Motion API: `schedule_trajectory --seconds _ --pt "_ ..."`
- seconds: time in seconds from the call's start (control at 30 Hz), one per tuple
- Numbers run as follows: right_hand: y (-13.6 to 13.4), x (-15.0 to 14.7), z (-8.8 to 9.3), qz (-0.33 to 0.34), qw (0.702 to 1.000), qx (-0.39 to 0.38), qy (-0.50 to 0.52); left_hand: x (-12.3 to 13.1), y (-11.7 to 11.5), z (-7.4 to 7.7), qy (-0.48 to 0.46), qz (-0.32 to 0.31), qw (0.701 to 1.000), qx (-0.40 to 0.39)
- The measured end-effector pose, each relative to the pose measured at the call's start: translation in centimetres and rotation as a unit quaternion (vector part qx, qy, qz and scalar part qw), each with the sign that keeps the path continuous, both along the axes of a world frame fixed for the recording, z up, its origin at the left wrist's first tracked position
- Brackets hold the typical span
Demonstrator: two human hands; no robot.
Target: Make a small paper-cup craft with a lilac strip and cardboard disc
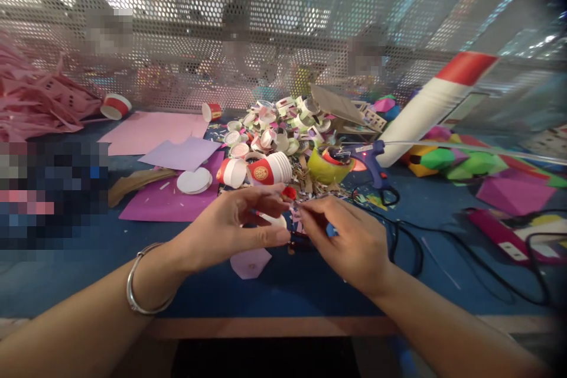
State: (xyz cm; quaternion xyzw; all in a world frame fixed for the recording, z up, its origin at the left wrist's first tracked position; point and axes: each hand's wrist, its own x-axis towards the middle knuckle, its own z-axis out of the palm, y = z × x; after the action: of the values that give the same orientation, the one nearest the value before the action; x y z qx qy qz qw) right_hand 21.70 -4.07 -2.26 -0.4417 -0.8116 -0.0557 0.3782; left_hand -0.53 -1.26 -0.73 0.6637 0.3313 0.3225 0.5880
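Both my hands meet over the blue table [266, 289] near its front edge. My left hand [230, 227], with a silver bangle on the wrist, is closed in a pinch round a small red and white paper-cup piece [289, 193]. My right hand [343, 236] pinches the same small piece from the right, fingertips touching those of the left. Just under the hands lies a small lilac paper shape [250, 263]. What exactly sits between the fingers is mostly hidden.
Behind the hands lie red and white paper cups [266, 170], a heap of cut cup pieces [283, 124], a yellow-green tape roll [325, 166] and a blue glue gun [374, 159] with a black cord [443, 242]. Pink and purple paper sheets [168, 153] lie left, coloured paper solids [460, 162] right.
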Motion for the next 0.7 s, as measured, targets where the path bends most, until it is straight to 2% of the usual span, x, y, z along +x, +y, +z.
schedule_trajectory --seconds 0.07,0.13,0.23,0.37,0.53,0.7 --pt "0.1 0.1 0.3 -0.025 0.999 -0.021 0.03 -0.6 0.4 -0.1 0.107 0.009 0.987 0.118" --pt "0.2 0.2 0.5 -0.032 0.996 -0.061 0.061 -0.9 0.8 -0.4 0.203 0.027 0.951 0.231" --pt "0.4 0.3 0.7 -0.022 0.987 -0.127 0.101 -0.6 1.2 -1.1 0.267 0.014 0.912 0.312" --pt "0.5 0.4 0.7 -0.003 0.975 -0.185 0.125 0.3 1.3 -1.8 0.284 0.012 0.903 0.321" --pt "0.5 0.5 0.8 0.016 0.961 -0.238 0.139 0.7 1.4 -2.4 0.264 0.058 0.91 0.315" --pt "0.3 0.6 0.9 0.049 0.941 -0.3 0.152 1.0 1.4 -2.5 0.131 0.1 0.959 0.229"
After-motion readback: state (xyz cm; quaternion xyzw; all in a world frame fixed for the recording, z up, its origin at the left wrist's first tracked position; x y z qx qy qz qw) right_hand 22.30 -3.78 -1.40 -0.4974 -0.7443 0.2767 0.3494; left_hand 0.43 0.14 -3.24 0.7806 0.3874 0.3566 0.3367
